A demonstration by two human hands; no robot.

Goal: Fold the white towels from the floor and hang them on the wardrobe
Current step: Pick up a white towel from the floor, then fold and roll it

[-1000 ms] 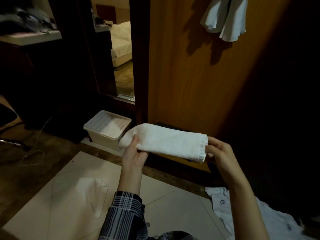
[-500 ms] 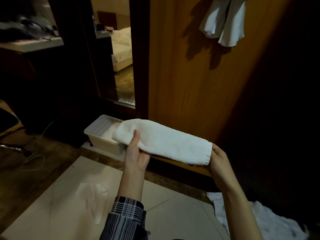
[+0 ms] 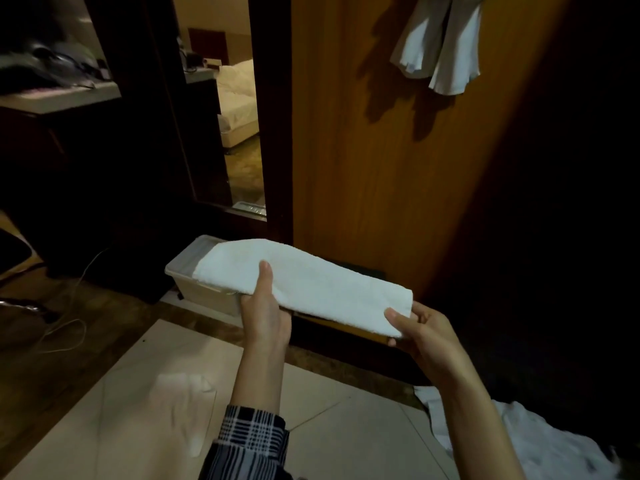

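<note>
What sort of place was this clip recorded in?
Most likely a hotel room or bedroom. A wooden wardrobe door has white cloth hanging on it, and a bed with white bedding shows in what may be a mirror beside it.

left forearm in dark plaid sleeve (image 3: 251,441) with white check lines, cuff pushed up, right forearm bare, hands bare, no rings visible

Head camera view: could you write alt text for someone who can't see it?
Two hands, left hand and right hand, hold a folded white towel level before a wooden wardrobe door, where white cloth already hangs. A plastic box sits on the floor behind.
</note>
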